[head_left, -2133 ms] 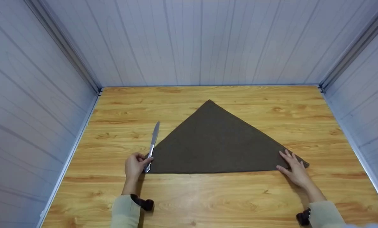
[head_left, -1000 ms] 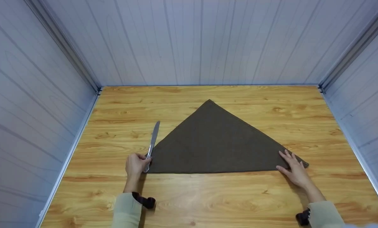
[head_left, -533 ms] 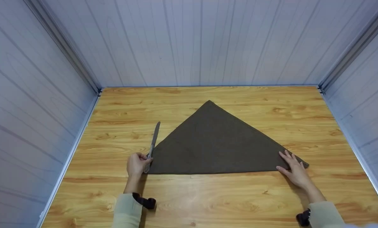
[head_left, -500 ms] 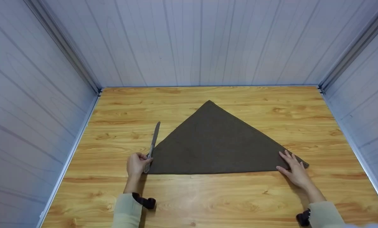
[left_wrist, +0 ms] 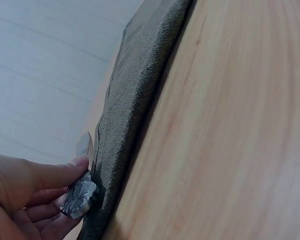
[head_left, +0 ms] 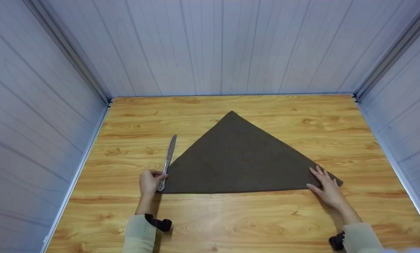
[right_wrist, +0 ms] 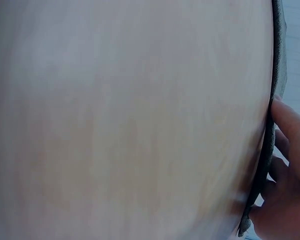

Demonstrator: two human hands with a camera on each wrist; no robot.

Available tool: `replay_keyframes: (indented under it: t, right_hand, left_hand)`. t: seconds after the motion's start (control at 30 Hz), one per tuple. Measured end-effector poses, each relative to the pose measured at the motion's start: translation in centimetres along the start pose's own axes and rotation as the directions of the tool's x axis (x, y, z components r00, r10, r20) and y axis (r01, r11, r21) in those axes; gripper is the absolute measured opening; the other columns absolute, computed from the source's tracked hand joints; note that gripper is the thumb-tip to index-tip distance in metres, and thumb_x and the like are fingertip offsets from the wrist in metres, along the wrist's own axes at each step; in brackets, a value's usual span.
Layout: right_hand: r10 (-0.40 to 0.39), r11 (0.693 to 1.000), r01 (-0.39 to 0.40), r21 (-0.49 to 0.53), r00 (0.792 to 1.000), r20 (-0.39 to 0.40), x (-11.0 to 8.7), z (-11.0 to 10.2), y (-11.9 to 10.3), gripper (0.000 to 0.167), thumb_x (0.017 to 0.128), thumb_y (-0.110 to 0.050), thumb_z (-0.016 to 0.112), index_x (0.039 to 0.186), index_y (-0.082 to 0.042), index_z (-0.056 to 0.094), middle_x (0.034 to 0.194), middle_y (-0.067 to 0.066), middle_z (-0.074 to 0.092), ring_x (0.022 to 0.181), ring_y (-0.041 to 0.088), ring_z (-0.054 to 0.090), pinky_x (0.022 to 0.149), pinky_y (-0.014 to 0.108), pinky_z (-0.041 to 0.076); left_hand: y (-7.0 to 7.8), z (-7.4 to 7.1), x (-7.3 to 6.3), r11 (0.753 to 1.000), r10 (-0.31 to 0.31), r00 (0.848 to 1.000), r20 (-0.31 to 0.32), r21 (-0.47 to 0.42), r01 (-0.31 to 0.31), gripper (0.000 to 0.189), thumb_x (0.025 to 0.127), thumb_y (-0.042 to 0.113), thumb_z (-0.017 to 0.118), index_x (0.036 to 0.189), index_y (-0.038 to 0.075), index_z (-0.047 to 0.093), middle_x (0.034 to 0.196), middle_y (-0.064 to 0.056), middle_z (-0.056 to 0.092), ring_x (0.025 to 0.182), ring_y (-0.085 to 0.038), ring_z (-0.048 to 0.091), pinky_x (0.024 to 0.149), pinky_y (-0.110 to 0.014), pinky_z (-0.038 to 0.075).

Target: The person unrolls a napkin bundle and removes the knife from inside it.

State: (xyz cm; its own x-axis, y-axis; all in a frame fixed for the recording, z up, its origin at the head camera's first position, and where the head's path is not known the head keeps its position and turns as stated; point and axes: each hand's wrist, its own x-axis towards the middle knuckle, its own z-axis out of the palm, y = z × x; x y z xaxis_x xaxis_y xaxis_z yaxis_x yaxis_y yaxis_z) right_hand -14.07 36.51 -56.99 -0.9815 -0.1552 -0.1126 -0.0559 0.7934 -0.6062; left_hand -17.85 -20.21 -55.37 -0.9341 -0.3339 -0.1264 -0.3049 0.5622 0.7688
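Note:
A dark brown cloth (head_left: 238, 158), folded into a triangle, lies flat on the table with its peak pointing away from me. My left hand (head_left: 150, 182) pinches the ornate handle of a silver table knife (head_left: 170, 151) between thumb and fingers. The knife lies over the cloth's left corner, blade pointing away. In the left wrist view, the patterned handle end (left_wrist: 79, 197) sits right beside the cloth's folded edge (left_wrist: 135, 110). My right hand (head_left: 329, 191) rests with spread fingers on the cloth's right corner; the right wrist view shows its thumb (right_wrist: 285, 117) at the cloth's front edge.
The wood-grain table (head_left: 231, 221) is bounded by a pale panelled wall (head_left: 203, 49) at the back and by a left wall (head_left: 37, 123) and a right wall (head_left: 403, 123). A dark wrist device (head_left: 160, 225) sits at the left sleeve, another (head_left: 336, 241) at the right.
My left hand and the knife have shifted very slightly to the left, and the knife handle has turned a little. The right hand and the cloth have stayed in place.

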Motion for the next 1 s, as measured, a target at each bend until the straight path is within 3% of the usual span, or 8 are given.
replay_keyframes:
  t: [0.4, 0.57, 1.0]
  right_hand:
    - [-0.011, 1.0, 0.011, 0.013, 1.0, 0.0, -0.1, 0.0, -0.2, 0.067, 0.087, -0.032, 0.056, 0.138, -0.002, 0.026, 0.141, 0.029, 0.011, 0.127, 0.047, 0.001, 0.092, 0.067, -0.003]
    - [-0.013, 1.0, 0.013, 0.006, 1.0, 0.003, -0.2, 0.0, -0.2, 0.066, 0.087, -0.031, 0.055, 0.139, -0.002, 0.026, 0.141, 0.028, 0.011, 0.127, 0.048, 0.002, 0.091, 0.067, -0.003]
    - [-0.012, 1.0, 0.012, 0.002, 1.0, -0.008, -0.1, 0.1, 0.0, 0.066, 0.087, -0.032, 0.055, 0.138, -0.002, 0.027, 0.141, 0.028, 0.012, 0.127, 0.048, 0.002, 0.091, 0.067, -0.002]
  left_hand:
    - [1.1, -0.6, 1.5, 1.0, 0.002, 1.0, 0.0, 0.006, -0.002, 0.015, 0.073, 0.009, 0.072, 0.079, -0.005, 0.069, 0.069, -0.011, 0.064, 0.057, -0.014, 0.056, 0.047, -0.021, 0.041]
    - [1.6, -0.6, 2.6, 0.999, 0.028, 1.0, -0.009, 0.018, -0.028, 0.016, 0.073, 0.01, 0.072, 0.079, -0.005, 0.07, 0.069, -0.011, 0.065, 0.056, -0.014, 0.056, 0.047, -0.022, 0.042]
    - [2.3, -0.2, 6.1, 1.0, 0.001, 0.999, -0.037, 0.016, 0.0, 0.02, 0.075, 0.01, 0.07, 0.084, -0.007, 0.068, 0.079, -0.017, 0.066, 0.069, -0.024, 0.061, 0.058, -0.028, 0.047]
